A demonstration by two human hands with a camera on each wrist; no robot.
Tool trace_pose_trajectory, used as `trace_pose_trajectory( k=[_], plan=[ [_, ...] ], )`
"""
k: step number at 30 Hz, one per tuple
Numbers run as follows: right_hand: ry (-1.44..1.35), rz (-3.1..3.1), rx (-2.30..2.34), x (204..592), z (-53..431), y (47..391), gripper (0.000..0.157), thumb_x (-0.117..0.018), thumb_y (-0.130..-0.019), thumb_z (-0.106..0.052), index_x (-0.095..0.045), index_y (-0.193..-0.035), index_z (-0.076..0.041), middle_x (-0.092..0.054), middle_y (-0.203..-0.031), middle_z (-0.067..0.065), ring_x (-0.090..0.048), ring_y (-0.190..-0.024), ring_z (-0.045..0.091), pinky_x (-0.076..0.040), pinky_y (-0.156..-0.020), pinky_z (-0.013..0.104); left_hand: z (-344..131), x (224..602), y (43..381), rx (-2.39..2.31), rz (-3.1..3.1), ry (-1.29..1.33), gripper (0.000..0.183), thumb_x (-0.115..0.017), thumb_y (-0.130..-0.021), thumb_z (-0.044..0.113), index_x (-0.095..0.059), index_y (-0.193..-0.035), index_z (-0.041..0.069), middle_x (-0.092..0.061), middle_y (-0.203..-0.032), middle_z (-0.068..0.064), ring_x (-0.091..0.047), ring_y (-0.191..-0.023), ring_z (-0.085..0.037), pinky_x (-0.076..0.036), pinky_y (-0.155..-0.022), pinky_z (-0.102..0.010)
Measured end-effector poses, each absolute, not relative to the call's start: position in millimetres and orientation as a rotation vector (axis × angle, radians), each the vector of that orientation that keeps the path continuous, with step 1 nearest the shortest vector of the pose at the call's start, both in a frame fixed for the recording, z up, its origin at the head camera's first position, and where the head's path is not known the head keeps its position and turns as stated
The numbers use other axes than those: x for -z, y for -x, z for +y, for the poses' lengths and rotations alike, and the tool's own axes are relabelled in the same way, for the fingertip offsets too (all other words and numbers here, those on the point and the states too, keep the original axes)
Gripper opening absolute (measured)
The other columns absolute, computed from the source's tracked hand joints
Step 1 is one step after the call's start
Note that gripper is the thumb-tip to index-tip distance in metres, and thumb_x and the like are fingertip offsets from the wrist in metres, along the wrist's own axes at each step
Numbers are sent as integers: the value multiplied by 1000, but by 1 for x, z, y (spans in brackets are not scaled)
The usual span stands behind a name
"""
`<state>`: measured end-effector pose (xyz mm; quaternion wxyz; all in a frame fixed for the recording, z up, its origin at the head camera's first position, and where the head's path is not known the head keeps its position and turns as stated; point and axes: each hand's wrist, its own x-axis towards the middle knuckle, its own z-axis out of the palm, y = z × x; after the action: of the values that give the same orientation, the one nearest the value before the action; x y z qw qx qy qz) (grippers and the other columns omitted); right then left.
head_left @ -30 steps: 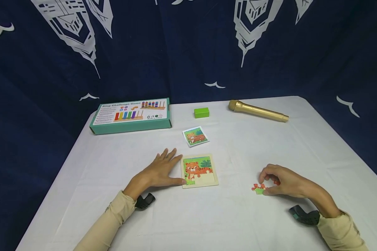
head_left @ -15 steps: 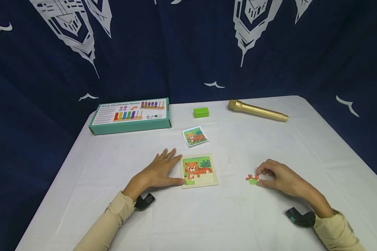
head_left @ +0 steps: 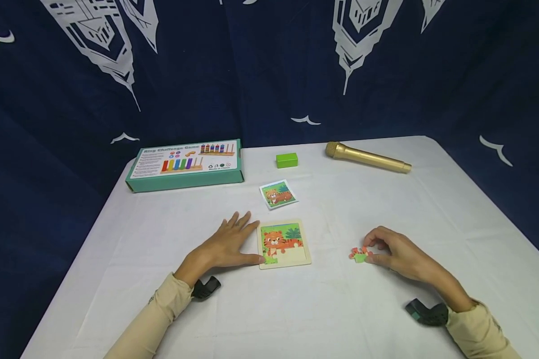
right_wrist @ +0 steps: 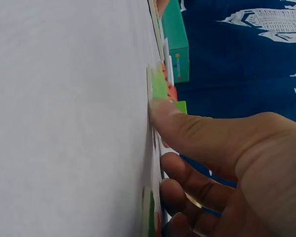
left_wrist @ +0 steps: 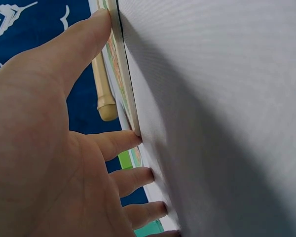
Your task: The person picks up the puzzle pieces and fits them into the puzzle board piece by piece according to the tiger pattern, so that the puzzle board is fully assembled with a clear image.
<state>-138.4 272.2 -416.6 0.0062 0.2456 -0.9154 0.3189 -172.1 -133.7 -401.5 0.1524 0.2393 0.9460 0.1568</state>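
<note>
A square wooden tiger puzzle (head_left: 284, 243) lies flat in the middle of the table, its lower right part bare wood. My left hand (head_left: 231, 244) rests spread at its left side, thumb on the frame's lower left edge and forefinger at the upper left corner. To the right, my right hand (head_left: 397, 253) pinches an orange-and-green puzzle piece (head_left: 360, 258) between thumb and forefinger, low over the cloth. In the right wrist view this piece (right_wrist: 159, 84) stands out past the thumb, and a second green-edged puzzle piece (right_wrist: 149, 212) shows below the curled fingers.
A small tiger picture card (head_left: 279, 194) lies just behind the puzzle. Farther back are a green block (head_left: 287, 160), a gold microphone (head_left: 368, 157) and a Ring Challenge Game box (head_left: 184, 167). White cloth covers the table (head_left: 269, 314); a dark blue curtain (head_left: 269, 75) hangs behind.
My right hand has moved left and away from me with the puzzle piece, which has turned slightly. The left hand and the puzzle stay in place.
</note>
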Motion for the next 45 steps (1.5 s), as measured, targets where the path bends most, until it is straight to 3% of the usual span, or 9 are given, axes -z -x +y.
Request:
trace_pose_trajectory(
  k=[6,12,22,33,45],
  plan=[
    [-796,-2840,-1117,419,269,139,26,-74,-80,-2,-57,-95,-15,-57,-85,-7,-52,-75,5,-44,-63,20,-135,403,173,-449,2714,-680,95,-63,-80,65,-28,-152,14,-11,-160,-12,0,-147,-36,-5,-117,-55],
    [-805,-2795,-1272,419,267,140,14,-68,-88,-6,-57,-94,-13,-57,-79,-5,-53,-68,7,-44,-58,21,-135,404,173,-443,2712,-679,95,-62,-80,65,-27,-152,13,-10,-160,-13,0,-147,-36,-7,-117,-55],
    [-730,-2739,-1564,416,264,144,13,-61,-93,-4,-53,-103,-3,-63,-76,8,-52,-61,8,-42,-50,25,-136,403,171,-455,2718,-677,95,-63,-80,64,-28,-152,13,-11,-160,-13,0,-147,-36,-6,-117,-56],
    [-846,-2635,-1779,410,257,152,22,-45,-97,4,-50,-119,2,-56,-84,23,-59,-72,24,-52,-56,31,-134,403,173,-458,2713,-684,96,-63,-79,65,-28,-152,13,-11,-160,-13,0,-147,-36,-5,-117,-55],
    [-807,-2726,-1895,407,232,159,26,-56,-96,-8,-55,-122,-6,-58,-91,21,-61,-79,28,-56,-63,33,-134,402,172,-445,2718,-679,98,-64,-78,66,-28,-152,14,-10,-160,-12,0,-147,-36,-6,-117,-55]
  ],
)
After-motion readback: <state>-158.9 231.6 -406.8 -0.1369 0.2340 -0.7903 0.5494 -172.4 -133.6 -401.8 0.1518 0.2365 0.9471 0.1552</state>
